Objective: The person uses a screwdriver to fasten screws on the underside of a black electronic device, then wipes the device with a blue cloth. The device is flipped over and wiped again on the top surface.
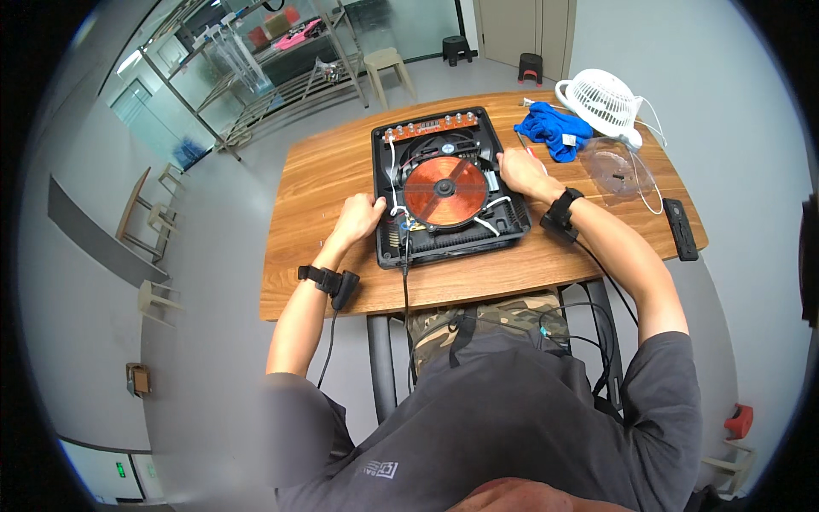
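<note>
An opened induction cooker [401, 235] lies in front of me, its inside facing up. A round copper coil [431, 189] sits in the middle of its black housing. Along the far end runs an orange circuit board [418, 130], and white wires cross the inside. My left hand [360, 218] is closed on the housing's left edge. At the right edge, my right hand [520, 173] grips the housing, its fingertips by the rim beside the coil. A black power cord [406, 290] hangs from the near side over the table edge.
On the wooden table [324, 273], a blue cloth [554, 130], a white fan [601, 102], a clear round cover [614, 171] and a black strip-shaped object [680, 229] lie to the right. A metal rack [281, 60] and stools [388, 64] stand beyond. Cables run from my wrist straps.
</note>
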Tool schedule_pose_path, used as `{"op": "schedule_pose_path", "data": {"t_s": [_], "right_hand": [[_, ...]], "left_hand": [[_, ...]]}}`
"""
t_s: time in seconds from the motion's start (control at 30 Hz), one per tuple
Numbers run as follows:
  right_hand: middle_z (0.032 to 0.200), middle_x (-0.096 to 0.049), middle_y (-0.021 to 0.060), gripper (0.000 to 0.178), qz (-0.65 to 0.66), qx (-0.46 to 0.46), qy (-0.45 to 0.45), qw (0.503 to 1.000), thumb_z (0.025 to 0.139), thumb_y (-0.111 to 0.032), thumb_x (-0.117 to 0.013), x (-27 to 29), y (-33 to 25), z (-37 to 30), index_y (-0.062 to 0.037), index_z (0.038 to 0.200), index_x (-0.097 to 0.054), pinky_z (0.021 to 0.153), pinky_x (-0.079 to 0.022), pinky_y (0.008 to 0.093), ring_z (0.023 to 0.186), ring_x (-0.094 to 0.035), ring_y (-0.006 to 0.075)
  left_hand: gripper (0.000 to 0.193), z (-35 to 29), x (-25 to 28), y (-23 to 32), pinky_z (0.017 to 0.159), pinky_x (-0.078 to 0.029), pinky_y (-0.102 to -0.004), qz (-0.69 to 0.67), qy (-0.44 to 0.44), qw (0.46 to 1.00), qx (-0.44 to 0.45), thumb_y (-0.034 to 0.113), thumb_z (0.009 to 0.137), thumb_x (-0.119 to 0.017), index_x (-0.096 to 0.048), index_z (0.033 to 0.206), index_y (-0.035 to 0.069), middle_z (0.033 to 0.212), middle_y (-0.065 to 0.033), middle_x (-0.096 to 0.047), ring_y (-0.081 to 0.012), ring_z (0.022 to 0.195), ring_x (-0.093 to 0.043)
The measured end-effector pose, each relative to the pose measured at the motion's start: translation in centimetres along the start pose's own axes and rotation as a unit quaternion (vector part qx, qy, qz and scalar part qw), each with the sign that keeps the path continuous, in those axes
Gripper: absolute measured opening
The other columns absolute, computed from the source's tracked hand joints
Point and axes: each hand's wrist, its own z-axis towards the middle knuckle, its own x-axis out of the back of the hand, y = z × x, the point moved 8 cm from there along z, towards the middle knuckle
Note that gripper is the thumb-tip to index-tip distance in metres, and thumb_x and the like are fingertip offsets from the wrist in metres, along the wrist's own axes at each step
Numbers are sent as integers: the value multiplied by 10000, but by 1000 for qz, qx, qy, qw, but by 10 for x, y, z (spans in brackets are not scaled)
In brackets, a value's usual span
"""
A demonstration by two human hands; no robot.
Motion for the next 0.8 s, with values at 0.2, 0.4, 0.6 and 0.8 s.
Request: {"op": "schedule_pose_path", "data": {"t_s": [0.2,0.4,0.6,0.8], "right_hand": [[873,-701,304,478,-56,29,55,997,1060,-278,-449,37,-17,-5,73,856,-700,732,-539,554,850,-692,475],[843,-687,314,447,-76,7,52,996,1048,-297,-489,33,-2,-5,65,849,-661,762,-530,563,850,-678,486],[812,-678,327,474,-67,3,45,997,1039,-315,-512,26,-8,-9,64,805,-674,735,-534,566,812,-678,492],[806,-678,323,466,-51,-1,54,997,1035,-301,-517,24,-13,-5,62,790,-675,739,-534,562,815,-678,493]], "left_hand": [[509,-13,12,10,811,-546,-501,-11,-3,1000,-15,360,965,-515,-705,803,-84,734,-295,-669,-452,814,-695],[541,2,-2,9,817,-555,-468,-21,-87,996,-25,372,974,-516,-724,671,-25,654,-216,-682,-387,735,-710],[530,8,-3,0,828,-555,-459,-11,-93,995,-37,361,976,-525,-725,665,-19,648,-209,-683,-377,749,-716],[551,6,1,-4,816,-550,-463,-7,-100,995,-17,372,982,-529,-717,645,-21,634,-212,-673,-387,731,-706]]}}
